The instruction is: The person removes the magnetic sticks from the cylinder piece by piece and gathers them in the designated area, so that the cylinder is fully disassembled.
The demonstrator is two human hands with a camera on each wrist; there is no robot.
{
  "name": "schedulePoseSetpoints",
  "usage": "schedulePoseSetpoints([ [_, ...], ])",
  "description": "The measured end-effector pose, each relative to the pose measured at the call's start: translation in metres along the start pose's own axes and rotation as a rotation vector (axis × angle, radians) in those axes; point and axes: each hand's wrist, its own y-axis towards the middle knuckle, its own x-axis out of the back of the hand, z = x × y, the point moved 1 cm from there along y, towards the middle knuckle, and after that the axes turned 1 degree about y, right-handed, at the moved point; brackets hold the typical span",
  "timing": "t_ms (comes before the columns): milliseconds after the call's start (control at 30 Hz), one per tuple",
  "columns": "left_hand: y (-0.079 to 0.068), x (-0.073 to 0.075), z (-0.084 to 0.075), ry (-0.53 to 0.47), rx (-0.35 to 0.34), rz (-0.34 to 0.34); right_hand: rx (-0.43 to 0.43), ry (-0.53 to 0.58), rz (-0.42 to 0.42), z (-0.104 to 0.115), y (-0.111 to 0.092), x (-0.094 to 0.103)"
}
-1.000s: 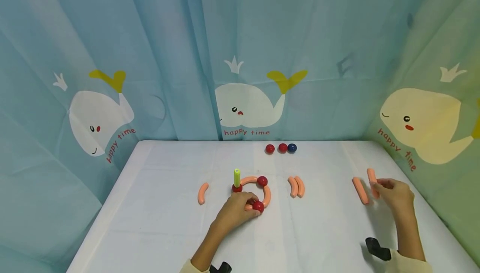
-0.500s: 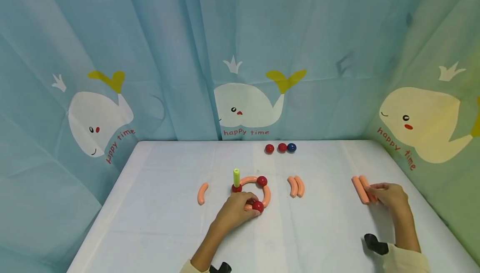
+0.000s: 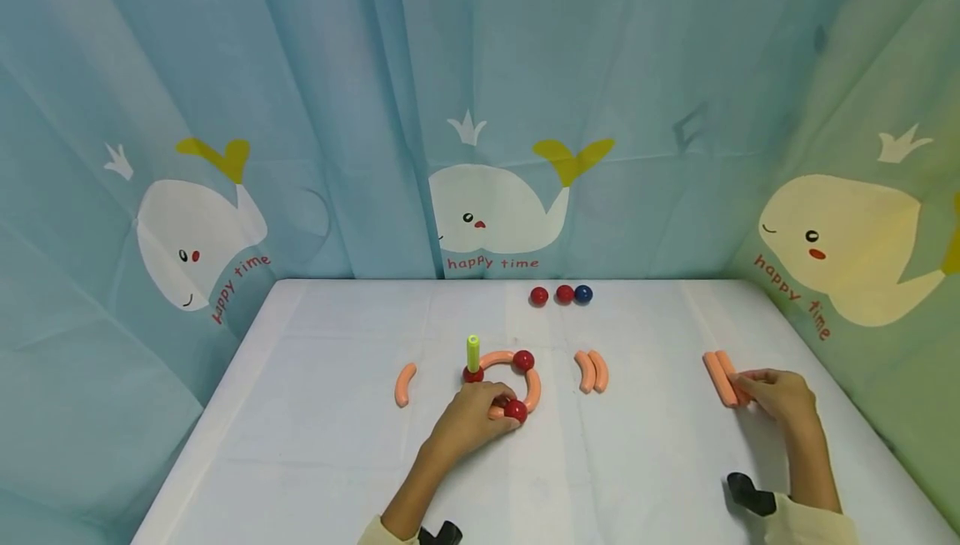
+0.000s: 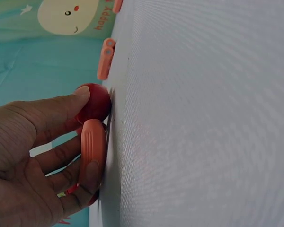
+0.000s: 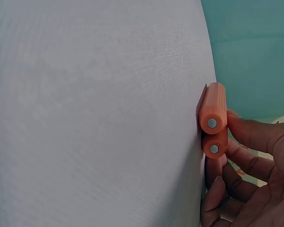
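In the head view my left hand (image 3: pixel 467 420) rests at the near side of a ring of curved orange magnetic rods (image 3: pixel 533 391) and red balls (image 3: pixel 523 360). Its thumb and fingers grip the nearest red ball (image 4: pixel 95 105) and a curved rod (image 4: pixel 93 146) beside it. A lime-green stick (image 3: pixel 473 352) stands upright on the ring's left ball. At the right, my right hand (image 3: pixel 783 395) pinches a straight orange magnetic rod (image 5: pixel 215 148), lying alongside a second straight rod (image 5: pixel 214 106). Grey discs show on both rod ends. My fingers partly hide the pinched rod.
Two curved orange rods (image 3: pixel 592 372) lie side by side right of the ring; one curved rod (image 3: pixel 405 385) lies to its left. Two red balls (image 3: pixel 539 296) and a blue ball (image 3: pixel 583 294) sit near the white table's (image 3: pixel 322 412) back edge. A whale-print curtain (image 3: pixel 360 112) surrounds it.
My right hand has moved left with the straight rod, bringing it from an angled position apart to alongside the other one. The left hand stays in place on the ring.
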Motion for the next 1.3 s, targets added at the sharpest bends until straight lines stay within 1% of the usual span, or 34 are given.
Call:
schedulePoseSetpoints([
  [200, -0.001, -0.001, 0.002, 0.002, 0.004, -0.001, -0.008, 0.015, -0.026, -0.001, -0.001, -0.004],
  [267, -0.001, -0.001, 0.003, 0.002, 0.007, 0.002, 0.005, 0.014, -0.06, 0.0, -0.003, -0.005],
  [300, -0.001, -0.001, 0.003, 0.007, 0.006, 0.005, 0.029, 0.006, -0.088, 0.001, -0.004, -0.006],
  [400, -0.001, -0.001, 0.003, 0.024, 0.006, 0.009, 0.13, -0.019, -0.212, 0.008, -0.01, -0.007],
  [500, -0.001, 0.001, 0.003, 0.036, 0.009, 0.003, 0.259, -0.034, -0.341, 0.024, -0.018, -0.008],
  [533, -0.002, 0.001, 0.002, 0.037, 0.011, 0.001, 0.296, -0.03, -0.372, 0.032, -0.022, -0.009],
  [567, -0.002, 0.002, 0.002, 0.036, 0.01, 0.0, 0.333, -0.019, -0.401, 0.04, -0.025, -0.011],
  [633, -0.002, 0.004, 0.0, 0.022, 0.014, -0.003, 0.413, 0.008, -0.43, 0.057, -0.034, -0.015],
  [700, -0.003, 0.008, -0.003, 0.003, 0.012, -0.005, 0.516, 0.046, -0.458, 0.075, -0.043, -0.022],
  [767, -0.004, 0.014, -0.008, -0.028, 0.004, -0.017, 0.633, 0.081, -0.463, 0.093, -0.051, -0.032],
  [833, -0.006, 0.021, -0.015, -0.063, -0.017, -0.046, 0.752, 0.1, -0.456, 0.109, -0.056, -0.043],
  [900, -0.007, 0.03, -0.021, -0.097, -0.05, -0.101, 0.848, 0.106, -0.432, 0.123, -0.06, -0.053],
  [933, -0.008, 0.035, -0.024, -0.111, -0.062, -0.137, 0.886, 0.101, -0.416, 0.13, -0.062, -0.058],
  [1000, -0.011, 0.045, -0.029, -0.156, -0.082, -0.231, 0.947, 0.091, -0.37, 0.143, -0.065, -0.067],
  [1100, -0.014, 0.058, -0.03, -0.222, -0.088, -0.404, 1.027, 0.072, -0.291, 0.161, -0.069, -0.082],
  [1133, -0.015, 0.061, -0.029, -0.236, -0.078, -0.455, 1.05, 0.061, -0.263, 0.167, -0.07, -0.087],
  [1200, -0.016, 0.068, -0.024, -0.255, -0.027, -0.519, 1.092, 0.044, -0.208, 0.179, -0.075, -0.096],
  [1233, -0.015, 0.07, -0.02, -0.258, 0.002, -0.537, 1.113, 0.033, -0.184, 0.185, -0.077, -0.101],
  [1300, -0.014, 0.073, -0.012, -0.246, 0.071, -0.542, 1.155, 0.026, -0.129, 0.196, -0.083, -0.11],
])
